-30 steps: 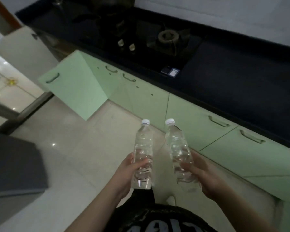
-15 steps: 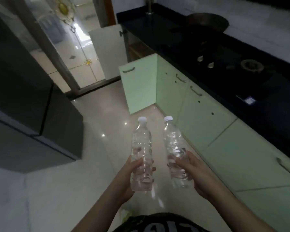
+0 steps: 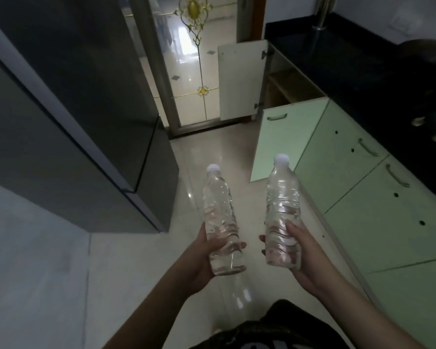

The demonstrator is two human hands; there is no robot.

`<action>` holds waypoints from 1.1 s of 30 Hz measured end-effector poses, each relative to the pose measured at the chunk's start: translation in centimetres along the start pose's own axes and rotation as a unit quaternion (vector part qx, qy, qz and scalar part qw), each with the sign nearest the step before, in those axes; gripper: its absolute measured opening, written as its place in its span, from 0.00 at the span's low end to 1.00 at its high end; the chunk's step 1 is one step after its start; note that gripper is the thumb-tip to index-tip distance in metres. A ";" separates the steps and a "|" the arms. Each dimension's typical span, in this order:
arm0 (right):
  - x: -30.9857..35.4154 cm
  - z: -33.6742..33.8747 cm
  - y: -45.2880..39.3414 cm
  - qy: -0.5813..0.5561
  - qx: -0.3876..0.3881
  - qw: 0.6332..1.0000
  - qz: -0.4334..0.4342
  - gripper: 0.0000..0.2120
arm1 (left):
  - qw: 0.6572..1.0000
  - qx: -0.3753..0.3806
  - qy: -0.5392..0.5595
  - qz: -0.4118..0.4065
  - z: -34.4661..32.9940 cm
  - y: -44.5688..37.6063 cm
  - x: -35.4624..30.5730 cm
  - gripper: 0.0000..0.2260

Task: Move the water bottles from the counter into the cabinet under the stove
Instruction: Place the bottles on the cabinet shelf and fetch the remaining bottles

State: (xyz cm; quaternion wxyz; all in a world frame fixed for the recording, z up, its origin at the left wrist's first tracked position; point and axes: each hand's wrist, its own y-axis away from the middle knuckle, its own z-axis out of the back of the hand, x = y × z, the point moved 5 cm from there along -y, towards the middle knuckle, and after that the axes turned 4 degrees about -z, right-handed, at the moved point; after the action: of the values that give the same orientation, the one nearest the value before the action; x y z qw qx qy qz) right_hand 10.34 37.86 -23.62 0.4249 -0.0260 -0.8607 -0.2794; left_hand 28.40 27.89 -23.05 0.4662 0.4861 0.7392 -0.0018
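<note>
From the head view, I have 2 water bottles in hand, both upright and clear of each other. My left hand (image 3: 202, 258) wraps the lower half of the left bottle (image 3: 220, 222), fingers curled round its far side. My right hand (image 3: 305, 258) grips the right bottle (image 3: 283, 217) the same way, thumb pressed on the near face above the base. Both carry white caps and look nearly full. They hang over the tiled floor (image 3: 212, 152), beside the run of green cabinets (image 3: 388, 222).

Ahead, 1 green door (image 3: 287, 137) stands swung out into the aisle, and further on a white door (image 3: 241, 79) is open too. The stove knobs (image 3: 431, 129) sit on the dark counter (image 3: 363, 71) at right, so I judge the green door's cabinet is the target, though its inside is hidden from here.

Risks as I read them: the thin ribbed plastic could buckle and slip under a low grip; with both hands full I cannot steady the door, and a bottle or my knee could knock its edge while bending in.
</note>
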 end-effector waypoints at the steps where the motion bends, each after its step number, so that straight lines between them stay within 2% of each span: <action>1: 0.6 -0.1 -1.0 0.007 -0.001 1.000 0.002 0.25 | 1.000 -0.002 0.000 -0.003 0.5 -0.9 -0.7 0.33; 4: 2.6 0.4 -4.6 0.032 0.001 0.999 0.000 0.33 | 1.000 -0.004 -0.026 -0.009 1.5 -4.9 -2.8 0.36; 7: 5.0 0.7 -8.5 0.067 0.007 0.998 0.007 0.40 | 0.992 -0.021 -0.115 -0.049 1.8 -9.2 -5.3 0.39; 13: 10.5 -0.6 -18.3 0.143 0.004 0.989 0.033 0.40 | 0.962 -0.083 -0.241 -0.093 2.0 -17.8 -11.5 0.35; 17: 14.4 -1.6 -24.6 0.225 0.031 0.972 0.059 0.32 | 0.944 -0.136 -0.266 -0.141 2.9 -21.2 -16.3 0.36; 20: 16.5 -2.9 -28.7 0.291 0.050 0.953 0.065 0.31 | 0.926 -0.185 -0.278 -0.176 4.0 -23.0 -19.6 0.37; 23: 18.1 -4.8 -32.8 0.338 0.035 0.937 0.080 0.36 | 0.907 -0.208 -0.295 -0.217 5.3 -25.0 -23.0 0.33; 25: 18.5 -6.3 -35.6 0.364 0.031 0.928 0.076 0.40 | 0.893 -0.227 -0.314 -0.226 6.6 -26.5 -25.3 0.35; 27: 18.9 -8.2 -38.6 0.376 0.031 0.922 0.083 0.40 | 0.880 -0.245 -0.334 -0.233 8.2 -28.2 -27.6 0.37; 29: 19.4 -10.1 -41.6 0.377 0.026 0.921 0.097 0.38 | 0.877 -0.242 -0.335 -0.244 9.9 -30.3 -30.0 0.36; 33: 21.8 -13.7 -46.9 0.393 -0.032 0.911 0.125 0.34 | 0.900 -0.208 -0.282 -0.260 12.5 -35.3 -35.2 0.32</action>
State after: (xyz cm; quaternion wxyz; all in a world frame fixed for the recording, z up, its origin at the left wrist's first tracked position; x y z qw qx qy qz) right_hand -6.94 -12.74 -22.23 0.7590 -0.0348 -0.6047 -0.2388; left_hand 14.89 -21.68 -21.70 0.7284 0.1480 0.6605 -0.1064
